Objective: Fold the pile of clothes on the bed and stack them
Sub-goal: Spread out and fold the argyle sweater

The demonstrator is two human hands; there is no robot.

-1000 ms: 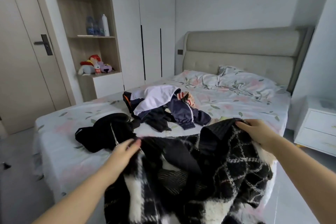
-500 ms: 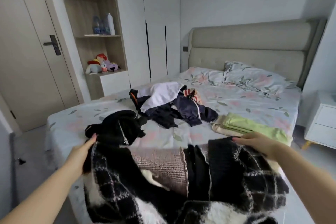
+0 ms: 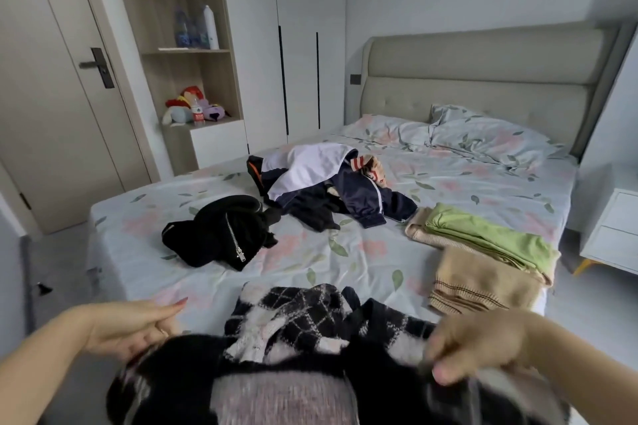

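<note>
Now, left hand (image 3: 131, 328) and right hand (image 3: 483, 342) each in a curled-finger grip on the black-and-white sweater (image 3: 303, 314).

The checked sweater (image 3: 303, 317) sits lower now at 6 o'clock, bunched at the near edge of the bed (image 3: 345, 252), uncovering the folded stack (image 3: 483, 238) at 2 o'clock. The left hand (image 3: 134, 324) has dropped to 8 o'clock, and the right hand (image 3: 480, 345) to 4 o'clock, pinching the knit.

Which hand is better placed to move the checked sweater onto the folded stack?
Right, probably. The right hand pinches the checked sweater and is nearest the folded stack of green and beige clothes; the left hand is on the sweater's far side.
</note>
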